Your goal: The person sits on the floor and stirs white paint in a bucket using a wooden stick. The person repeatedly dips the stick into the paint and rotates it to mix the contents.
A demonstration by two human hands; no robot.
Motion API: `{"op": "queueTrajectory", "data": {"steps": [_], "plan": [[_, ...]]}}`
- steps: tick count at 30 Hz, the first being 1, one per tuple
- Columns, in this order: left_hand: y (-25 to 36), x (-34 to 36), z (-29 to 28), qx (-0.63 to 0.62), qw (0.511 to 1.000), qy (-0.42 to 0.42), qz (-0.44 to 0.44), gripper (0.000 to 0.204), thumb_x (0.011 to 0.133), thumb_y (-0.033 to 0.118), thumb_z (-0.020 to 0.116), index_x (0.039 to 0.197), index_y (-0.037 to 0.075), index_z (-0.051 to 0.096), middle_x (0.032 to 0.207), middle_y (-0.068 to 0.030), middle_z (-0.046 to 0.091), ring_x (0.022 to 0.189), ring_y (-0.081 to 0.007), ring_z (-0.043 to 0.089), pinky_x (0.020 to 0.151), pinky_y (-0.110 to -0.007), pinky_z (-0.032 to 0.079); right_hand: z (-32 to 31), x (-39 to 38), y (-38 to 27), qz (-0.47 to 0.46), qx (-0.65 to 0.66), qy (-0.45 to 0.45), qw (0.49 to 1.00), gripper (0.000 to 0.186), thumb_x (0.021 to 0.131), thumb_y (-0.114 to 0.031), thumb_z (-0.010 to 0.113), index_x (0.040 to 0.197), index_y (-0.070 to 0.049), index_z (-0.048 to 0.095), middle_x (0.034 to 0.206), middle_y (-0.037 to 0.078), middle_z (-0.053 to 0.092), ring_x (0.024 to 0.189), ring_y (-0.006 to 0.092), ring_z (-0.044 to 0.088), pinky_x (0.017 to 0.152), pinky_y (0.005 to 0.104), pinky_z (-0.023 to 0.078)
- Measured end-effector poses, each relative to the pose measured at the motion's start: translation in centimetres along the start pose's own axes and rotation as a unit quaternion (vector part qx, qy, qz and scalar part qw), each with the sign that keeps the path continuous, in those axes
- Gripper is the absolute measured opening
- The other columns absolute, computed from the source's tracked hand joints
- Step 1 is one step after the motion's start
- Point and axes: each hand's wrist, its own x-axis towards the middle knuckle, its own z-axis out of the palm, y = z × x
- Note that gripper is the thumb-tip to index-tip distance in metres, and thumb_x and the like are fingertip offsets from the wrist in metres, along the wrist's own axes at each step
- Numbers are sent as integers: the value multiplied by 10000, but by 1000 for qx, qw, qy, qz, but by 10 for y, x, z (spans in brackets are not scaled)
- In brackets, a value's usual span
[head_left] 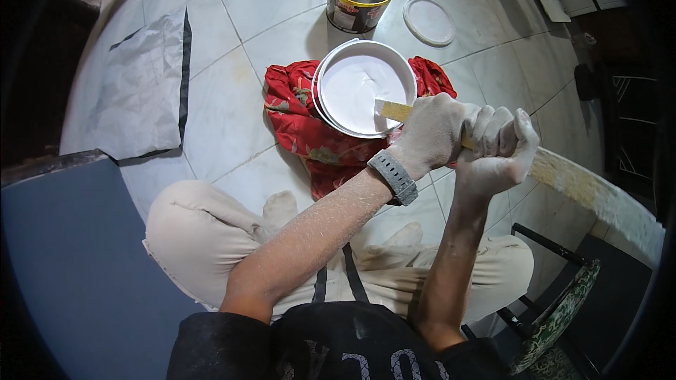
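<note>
Right hand [496, 151]: closed round wooden stick [563, 174], right of white bucket [405, 70].
Left hand [431, 134]: clenched round same stick, nearer bucket.
Stick end: held inside bucket, at white paste [352, 91].
Red cloth [296, 116]: bunched beneath bucket.
Tin [352, 20]: stood beyond bucket.

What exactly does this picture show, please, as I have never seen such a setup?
There is no machine here: a person works barehanded, and a camera worn on the head looks down, so picture left is the person's left. The left hand, with a grey wristband, and the right hand both grip a long wooden stick. Its end reaches into a white bucket holding a white mixture. Red patterned cloth lies bunched around the bucket on the tiled floor, with an open tin and a round white lid beyond.
</note>
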Motion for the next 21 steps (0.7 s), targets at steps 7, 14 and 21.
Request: {"op": "queueTrajectory", "data": {"steps": [7,14,21], "plan": [[31,-2,-1,28,1000,-2,14,166,714,242,748,762,119,649,693,-88,671,713,-269,694,628,-373,545,-3,-3,-27,-18,54,24,998,385,919,-175,451,583,-190,263,465,-46,232,378,61,228,401,230,242],[68,2,-5,40,992,27,116,53,795,160,622,762,119,609,716,-69,669,683,-228,690,635,-363,547,-9,-11,-66,-104,90,-66,988,350,913,-208,441,596,-197,294,460,-45,273,362,58,254,390,209,286],[44,6,0,4,988,84,130,77,755,159,652,732,115,594,711,-76,646,693,-284,668,651,-383,534,-9,-12,-40,-123,35,-82,988,351,932,-206,414,613,-190,266,501,-50,248,426,58,216,455,229,246]]}}
